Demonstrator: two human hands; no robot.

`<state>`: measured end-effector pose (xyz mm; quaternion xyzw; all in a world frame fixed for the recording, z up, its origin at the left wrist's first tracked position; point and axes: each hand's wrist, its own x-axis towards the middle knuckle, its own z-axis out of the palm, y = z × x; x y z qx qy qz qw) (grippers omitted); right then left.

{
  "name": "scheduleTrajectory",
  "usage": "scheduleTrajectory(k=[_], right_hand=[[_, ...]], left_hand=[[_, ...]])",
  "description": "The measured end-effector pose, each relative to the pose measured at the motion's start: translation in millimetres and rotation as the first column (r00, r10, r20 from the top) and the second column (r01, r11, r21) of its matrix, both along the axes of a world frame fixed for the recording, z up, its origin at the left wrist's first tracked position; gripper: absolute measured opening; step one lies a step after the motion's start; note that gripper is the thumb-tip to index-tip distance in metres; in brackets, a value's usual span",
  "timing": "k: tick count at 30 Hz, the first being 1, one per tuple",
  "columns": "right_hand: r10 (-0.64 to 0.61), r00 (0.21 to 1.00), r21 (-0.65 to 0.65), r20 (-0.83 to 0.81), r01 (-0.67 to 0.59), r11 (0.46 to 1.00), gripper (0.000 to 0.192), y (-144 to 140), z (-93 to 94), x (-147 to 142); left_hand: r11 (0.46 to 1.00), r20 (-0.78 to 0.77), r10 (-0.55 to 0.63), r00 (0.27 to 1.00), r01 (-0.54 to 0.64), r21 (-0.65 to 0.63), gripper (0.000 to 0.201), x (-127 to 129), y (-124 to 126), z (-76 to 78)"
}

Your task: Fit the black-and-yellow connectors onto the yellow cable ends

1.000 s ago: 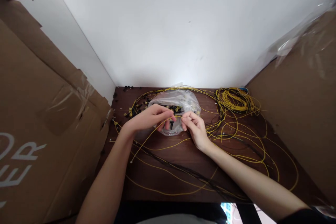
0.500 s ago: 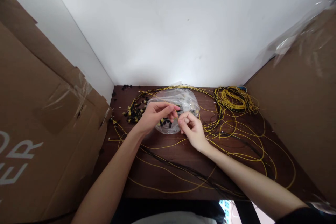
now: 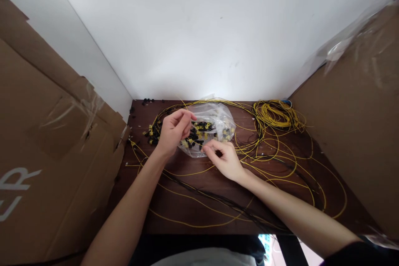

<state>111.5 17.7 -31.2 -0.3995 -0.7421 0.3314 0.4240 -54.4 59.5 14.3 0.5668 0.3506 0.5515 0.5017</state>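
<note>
My left hand (image 3: 175, 131) is closed, its fingers curled round a thin yellow wire (image 3: 183, 102) that sticks out above the knuckles. To its right and a little lower, my right hand (image 3: 227, 160) pinches with thumb and forefinger, where a short stretch of the yellow wire seems to reach its fingertips. Beneath and between both hands lies a clear plastic bag (image 3: 218, 112) holding many small black and yellow parts (image 3: 204, 126). The fingers hide most of the held wire.
A coil of yellow wire (image 3: 274, 116) lies at the back right of the brown table (image 3: 187, 195). Loose yellow and black wires loop across the surface. Cardboard stands at the left (image 3: 62, 133) and right (image 3: 352, 104), with a white wall (image 3: 202, 33) behind.
My hands have moved apart. The left hand has shifted left and curled more, while the right has dropped slightly to the left. More of the parts in the bag now show between them.
</note>
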Motion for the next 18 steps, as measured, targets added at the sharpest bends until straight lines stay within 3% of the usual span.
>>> scheduleTrajectory(k=[2,5,7,10,14,16,18], right_hand=[[-0.029,1.0,-0.003,0.006,0.029,1.0,0.027,0.5,-0.8,-0.3],[-0.069,0.997,-0.031,-0.015,0.069,0.997,0.028,1.6,-1.6,-0.3],[-0.095,0.995,-0.066,-0.042,0.092,0.994,0.029,2.2,-2.0,0.1],[-0.119,0.99,-0.105,-0.08,0.111,0.988,0.029,2.9,-2.2,0.9],[-0.124,0.988,-0.11,-0.088,0.114,0.987,0.029,2.3,-1.4,1.3],[-0.127,0.988,-0.107,-0.084,0.117,0.987,0.029,1.5,-0.8,1.1],[-0.126,0.989,-0.106,-0.08,0.117,0.987,0.03,1.0,-0.4,0.8]], left_hand=[[0.98,-0.266,0.139,0.954,-0.094,0.177,0.024,-2.1,0.0,-0.8],[0.925,-0.567,0.217,0.795,0.019,0.379,0.023,-2.0,-1.1,-4.0],[0.897,-0.681,0.172,0.712,0.172,0.406,0.023,-0.4,-1.8,-6.4],[0.903,-0.755,0.02,0.655,0.312,0.295,0.029,0.9,-1.9,-7.5],[0.951,-0.657,-0.197,0.728,0.305,0.052,0.034,-3.5,-0.4,-3.7],[0.956,-0.509,-0.271,0.817,0.292,-0.04,0.036,-6.6,0.8,-1.9],[0.956,-0.259,-0.292,0.921,0.286,-0.061,0.037,-8.5,2.1,-1.0]])
